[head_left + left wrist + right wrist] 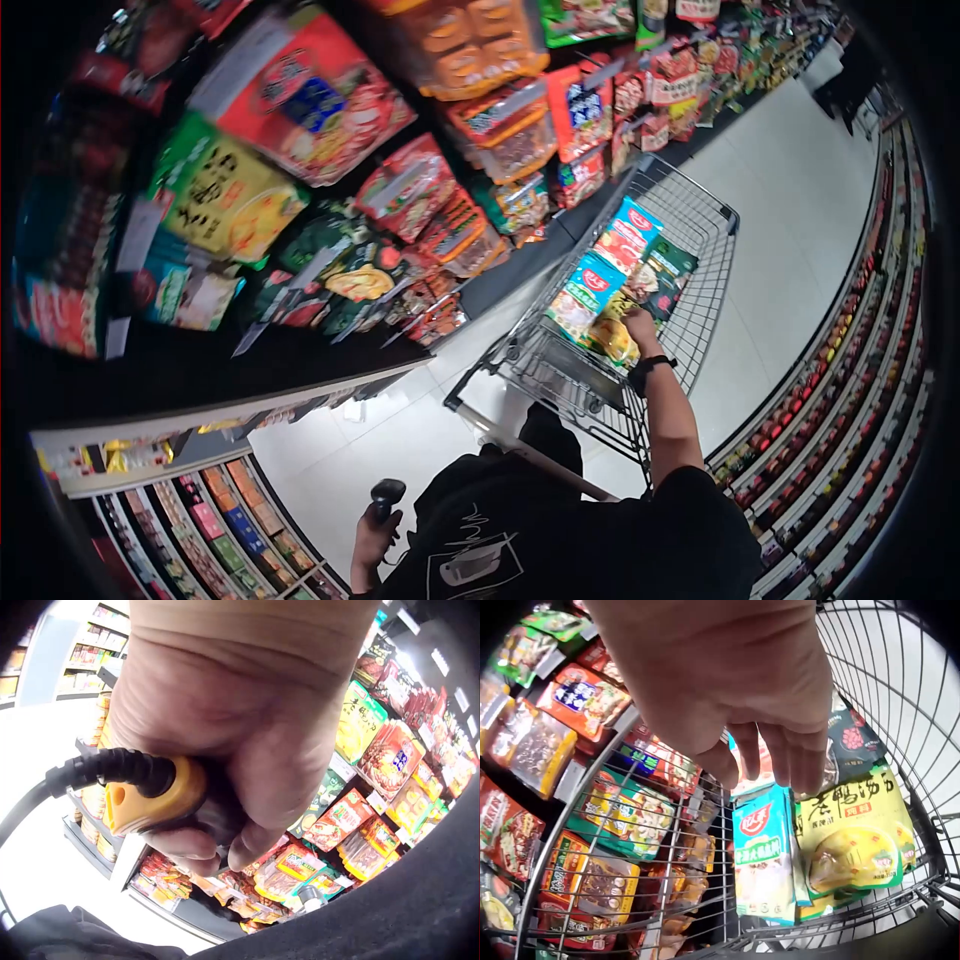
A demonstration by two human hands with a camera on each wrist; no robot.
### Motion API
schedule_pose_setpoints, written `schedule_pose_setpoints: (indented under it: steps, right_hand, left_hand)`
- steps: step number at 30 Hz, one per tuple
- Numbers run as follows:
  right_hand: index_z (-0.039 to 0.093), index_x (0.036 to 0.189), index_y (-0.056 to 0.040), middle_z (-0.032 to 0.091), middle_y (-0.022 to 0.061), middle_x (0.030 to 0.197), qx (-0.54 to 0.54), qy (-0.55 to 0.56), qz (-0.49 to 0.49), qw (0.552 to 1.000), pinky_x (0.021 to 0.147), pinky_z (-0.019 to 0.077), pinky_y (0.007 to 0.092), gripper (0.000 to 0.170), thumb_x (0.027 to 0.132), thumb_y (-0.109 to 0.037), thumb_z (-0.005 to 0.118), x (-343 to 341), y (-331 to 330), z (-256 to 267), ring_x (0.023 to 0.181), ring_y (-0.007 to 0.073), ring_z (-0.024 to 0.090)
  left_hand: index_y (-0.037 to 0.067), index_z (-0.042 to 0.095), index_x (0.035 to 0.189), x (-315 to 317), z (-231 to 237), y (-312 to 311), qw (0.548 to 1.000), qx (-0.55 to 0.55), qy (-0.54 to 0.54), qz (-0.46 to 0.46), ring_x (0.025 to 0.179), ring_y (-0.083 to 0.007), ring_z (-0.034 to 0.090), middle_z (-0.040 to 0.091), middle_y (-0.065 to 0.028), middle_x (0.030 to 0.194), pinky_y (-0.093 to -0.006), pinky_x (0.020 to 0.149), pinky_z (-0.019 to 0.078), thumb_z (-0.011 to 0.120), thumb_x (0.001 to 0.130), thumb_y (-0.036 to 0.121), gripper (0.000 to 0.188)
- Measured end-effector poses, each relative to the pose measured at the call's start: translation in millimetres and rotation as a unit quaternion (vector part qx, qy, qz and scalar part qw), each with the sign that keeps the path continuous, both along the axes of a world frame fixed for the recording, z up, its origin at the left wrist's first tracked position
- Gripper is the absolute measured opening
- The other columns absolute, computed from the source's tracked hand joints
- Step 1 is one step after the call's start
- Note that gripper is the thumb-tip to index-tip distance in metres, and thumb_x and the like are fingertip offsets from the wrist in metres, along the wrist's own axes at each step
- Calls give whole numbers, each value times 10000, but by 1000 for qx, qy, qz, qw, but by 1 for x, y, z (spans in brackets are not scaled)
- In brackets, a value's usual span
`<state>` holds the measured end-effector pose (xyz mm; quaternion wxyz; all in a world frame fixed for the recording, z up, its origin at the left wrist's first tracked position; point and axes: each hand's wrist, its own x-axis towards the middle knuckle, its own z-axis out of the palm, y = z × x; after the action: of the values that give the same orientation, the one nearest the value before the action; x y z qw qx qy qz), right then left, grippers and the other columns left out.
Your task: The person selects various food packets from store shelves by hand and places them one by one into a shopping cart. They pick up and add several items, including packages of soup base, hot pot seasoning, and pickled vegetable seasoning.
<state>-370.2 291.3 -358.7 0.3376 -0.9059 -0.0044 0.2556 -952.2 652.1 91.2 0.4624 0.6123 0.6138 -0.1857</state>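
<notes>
The left hand point(374, 535) grips a black handheld scanner point(388, 491); in the left wrist view the fingers of that hand point(225, 750) curl round its dark body, below a yellow end point(154, 802) with a black cable. Inside the wire cart, the right hand point(641, 328) is over the packets. In the right wrist view this hand point(727, 682) points its fingers down at the top of a yellow-green soup packet point(855, 840), beside a blue-and-white packet point(763, 859); whether the fingertips touch is unclear. A dark packet point(851, 739) lies behind.
Hanging food packets point(300, 100) fill the shelf at the left and top. The cart's handle point(530, 450) crosses before the body. Curved shelves point(840, 400) of small goods line the right side. Someone in dark clothing point(850, 85) stands far up the aisle.
</notes>
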Motion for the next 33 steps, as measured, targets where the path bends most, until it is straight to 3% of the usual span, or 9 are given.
schedule_pose_setpoints:
  steps: [4, 8, 10, 16, 18, 20, 23, 30, 33]
  right_hand:
    - [784, 1173, -15, 807, 136, 998, 23, -20, -13, 999, 696, 575, 323, 347, 891, -217, 786, -5, 14, 51, 742, 187, 736]
    - [738, 1271, -21, 779, 45, 1015, 121, -14, -42, 992, 638, 506, 275, 346, 963, -178, 749, -17, 41, 96, 742, 103, 663]
    - [718, 1312, -25, 765, 17, 1032, 131, -10, -55, 990, 627, 483, 267, 352, 991, -168, 737, -42, 74, 161, 758, 88, 640]
    - [715, 1330, -12, 784, 119, 1191, 120, -120, 89, 982, 883, 578, 355, 379, 992, -181, 745, -102, 159, 205, 1048, 215, 740]
    - [707, 1341, -25, 776, 161, 1219, 65, -148, 157, 974, 943, 583, 377, 399, 982, -193, 749, -167, 205, 278, 1103, 271, 752]
    - [696, 1358, -42, 767, 176, 1230, 106, -169, 234, 952, 961, 582, 386, 426, 977, -222, 753, -201, 233, 282, 1109, 304, 753]
    - [689, 1370, -54, 735, 230, 1293, 110, -143, 254, 950, 1004, 572, 437, 464, 950, -241, 747, -245, 272, 318, 1146, 360, 736]
    - [594, 1463, -25, 713, 195, 1367, 172, -118, 255, 944, 1042, 561, 406, 565, 993, -289, 761, -255, 329, 311, 1250, 292, 707]
    - [637, 1415, 13, 738, 212, 1304, 176, -150, 246, 941, 1034, 556, 431, 553, 972, -293, 764, -255, 345, 320, 1193, 348, 725]
  left_hand:
    - [-24, 627, 1249, -21, -6, 14, 999, -2, -41, 11, 635, -150, 656, 681, -71, 811, -323, 543, 526, 786, 967, 233, 413]
    - [-32, 624, 1254, -61, -20, 29, 994, 0, -104, 26, 634, -139, 648, 675, -69, 807, -304, 536, 520, 782, 975, 251, 427]
    - [-26, 628, 1238, -82, -31, 38, 989, 15, -137, 48, 608, -126, 623, 653, -53, 783, -293, 519, 500, 780, 980, 235, 397]
    - [22, 646, 1157, -127, -54, 51, 970, 51, -200, 130, 526, -108, 551, 588, -12, 645, -272, 487, 427, 778, 980, 243, 312]
    - [21, 646, 1154, -137, -54, 53, 966, 38, -208, 150, 531, -110, 556, 594, -14, 657, -275, 488, 433, 776, 981, 241, 309]
    - [19, 644, 1152, -148, -57, 57, 963, 32, -220, 154, 538, -110, 563, 598, -15, 668, -278, 490, 443, 776, 981, 238, 307]
    - [15, 638, 1154, -167, -61, 63, 963, 30, -232, 134, 552, -110, 579, 599, -13, 682, -281, 495, 462, 775, 983, 231, 308]
    - [14, 629, 1166, -190, -60, 86, 967, 33, -235, 89, 564, -107, 592, 597, -9, 697, -283, 498, 475, 765, 995, 224, 303]
    - [33, 607, 1199, -188, -67, 89, 965, 30, -239, 105, 501, -94, 542, 583, -6, 642, -266, 454, 418, 749, 1012, 233, 309]
